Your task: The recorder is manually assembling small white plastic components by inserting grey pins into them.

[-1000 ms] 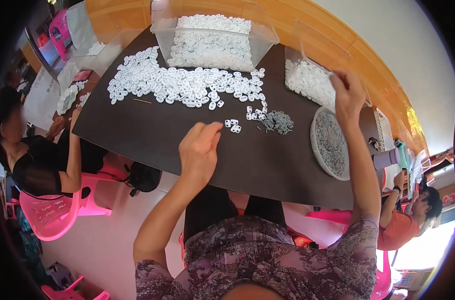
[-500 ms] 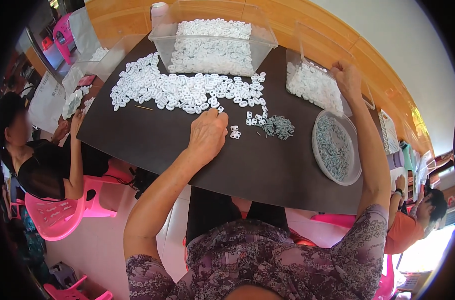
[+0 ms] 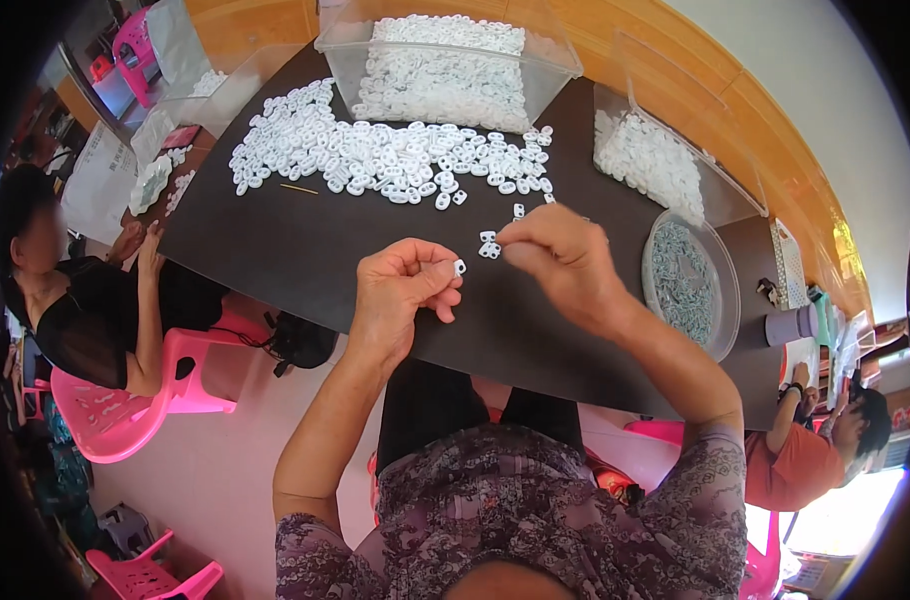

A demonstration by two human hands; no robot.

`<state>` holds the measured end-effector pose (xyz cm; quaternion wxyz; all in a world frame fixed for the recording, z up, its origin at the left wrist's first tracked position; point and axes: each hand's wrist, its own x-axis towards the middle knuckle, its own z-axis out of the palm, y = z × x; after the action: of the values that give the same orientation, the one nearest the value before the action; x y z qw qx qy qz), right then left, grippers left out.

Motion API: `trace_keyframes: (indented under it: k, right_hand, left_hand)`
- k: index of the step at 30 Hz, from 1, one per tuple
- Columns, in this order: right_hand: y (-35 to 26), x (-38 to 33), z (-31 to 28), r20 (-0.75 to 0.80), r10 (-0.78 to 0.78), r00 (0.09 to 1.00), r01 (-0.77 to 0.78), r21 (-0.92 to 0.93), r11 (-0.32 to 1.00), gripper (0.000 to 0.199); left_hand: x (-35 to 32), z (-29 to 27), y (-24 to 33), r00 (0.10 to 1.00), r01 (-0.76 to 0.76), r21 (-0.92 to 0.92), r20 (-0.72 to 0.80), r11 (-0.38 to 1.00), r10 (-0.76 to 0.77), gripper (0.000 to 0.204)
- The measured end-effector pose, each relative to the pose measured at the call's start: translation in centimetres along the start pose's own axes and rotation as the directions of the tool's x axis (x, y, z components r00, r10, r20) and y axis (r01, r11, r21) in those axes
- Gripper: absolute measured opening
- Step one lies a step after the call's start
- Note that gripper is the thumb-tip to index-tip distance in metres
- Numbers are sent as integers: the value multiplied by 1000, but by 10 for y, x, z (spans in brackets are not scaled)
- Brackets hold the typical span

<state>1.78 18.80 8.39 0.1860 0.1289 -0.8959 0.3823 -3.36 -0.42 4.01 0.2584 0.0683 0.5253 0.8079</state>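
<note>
My left hand [image 3: 400,300] is over the near part of the dark table [image 3: 535,345], with thumb and fingers pinching a small white plastic piece [image 3: 460,268] that has a hole in it. My right hand [image 3: 572,265] is closed in a pinch, fingertips beside a small cluster of white pieces [image 3: 489,246]. What lies between those fingertips, if anything, is too small to make out. Farther back spreads a heap of white two-holed oval pieces [image 3: 375,155]. A few more white pieces [image 3: 520,210] show just past my right hand, which hides the table behind it.
Behind the heap stands a large clear bin [image 3: 445,85] of white pieces. To the right are a smaller clear box [image 3: 645,160] and a round tub [image 3: 727,330] of grey screw-like parts. A thin stick [image 3: 299,189] lies at left. People sit at both sides.
My left hand has come back from the heap's edge, now with a white piece in its fingers. My right hand has moved from the clear box at right to the small cluster mid-table.
</note>
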Motion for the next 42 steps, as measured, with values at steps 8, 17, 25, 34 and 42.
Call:
trace_keyframes:
  k: [8, 17, 25, 34, 42]
  right_hand:
    - [-16, -3, 32, 152, 285, 946, -310, 172, 935, 8]
    - [-16, -2, 38, 185, 351, 918, -390, 257, 884, 7]
    - [49, 40, 45, -42, -103, 994, 84, -318, 944, 9]
    - [64, 46, 54, 73, -300, 951, 296, -487, 822, 14]
    - [74, 12, -30, -89, 54, 995, -82, -360, 929, 10]
  left_hand:
    - [-20, 6, -8, 991, -127, -58, -53, 990, 124, 18]
    - [-20, 0, -14, 994, -98, 3, -45, 995, 98, 15]
    - [-15, -9, -25, 988, -147, -65, -60, 987, 143, 10]
    - [-18, -12, -33, 967, -251, -102, -60, 963, 246, 15]
    - [-21, -11, -34, 966, -253, -53, -76, 966, 249, 12]
